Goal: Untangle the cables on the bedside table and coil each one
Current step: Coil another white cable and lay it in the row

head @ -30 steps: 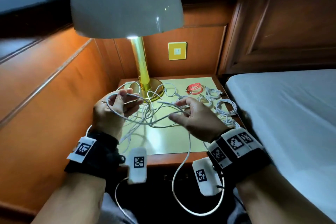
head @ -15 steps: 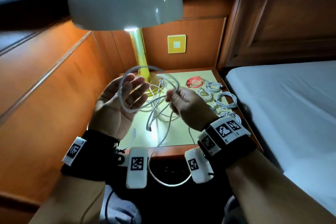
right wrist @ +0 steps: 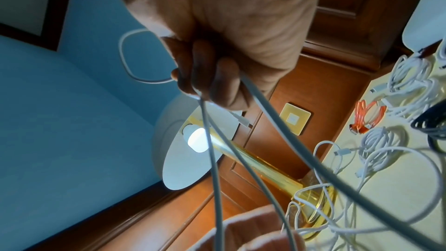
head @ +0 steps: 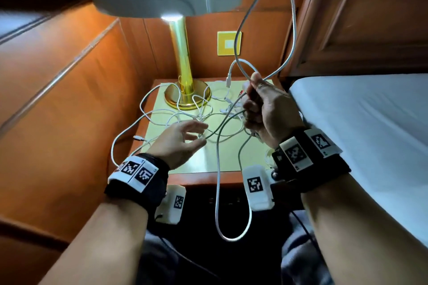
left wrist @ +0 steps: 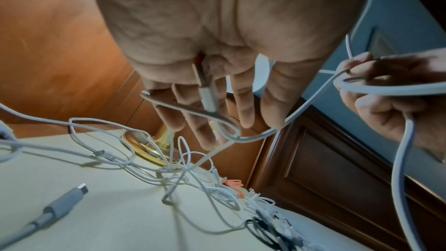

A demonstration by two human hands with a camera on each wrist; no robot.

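Fingers, right: your right hand (head: 264, 109) is clenched round a thick white cable (head: 293, 18), whose big loop rises above the fist and whose other strands run down past the bench (head: 208, 159) edge.
Fingers, left: your left hand (head: 178, 141) is relaxed and spread, palm toward the tangle; one strand of that cable crosses your fingertips (left wrist: 212, 140), but none of them curls round it.
Tangle: loose white cables (head: 185, 115) lie knotted on the bench, against the brass lamp base (head: 187, 96).
Coiled: your finished white coils (right wrist: 407, 79) and one orange coil (right wrist: 366, 117) sit on the bench's far right side.
Loose plug: a grey connector (left wrist: 65, 203) lies apart on the bench.
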